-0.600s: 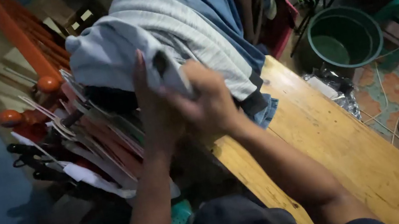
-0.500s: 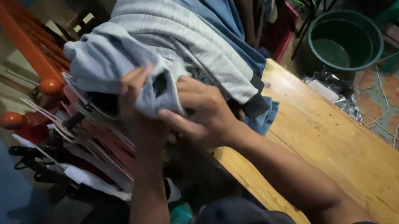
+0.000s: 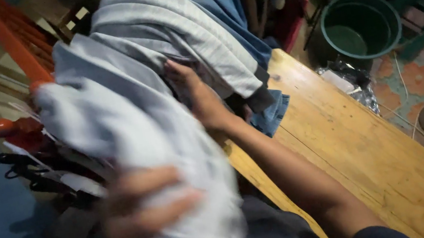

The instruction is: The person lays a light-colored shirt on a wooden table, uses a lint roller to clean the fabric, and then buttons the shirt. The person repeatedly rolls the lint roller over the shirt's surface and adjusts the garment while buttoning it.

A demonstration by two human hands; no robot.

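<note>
Left hand (image 3: 146, 209), blurred, fingers closed around the lower bunched part of a pale blue-grey garment (image 3: 127, 134) close to the camera. Right hand (image 3: 197, 95) reaches into the same garment's upper folds under a striped grey cloth (image 3: 179, 32); its grip is hidden, can't tell. Garment hangs between both hands, left of the wooden table (image 3: 363, 150), green tub (image 3: 361, 26) beyond.
</note>
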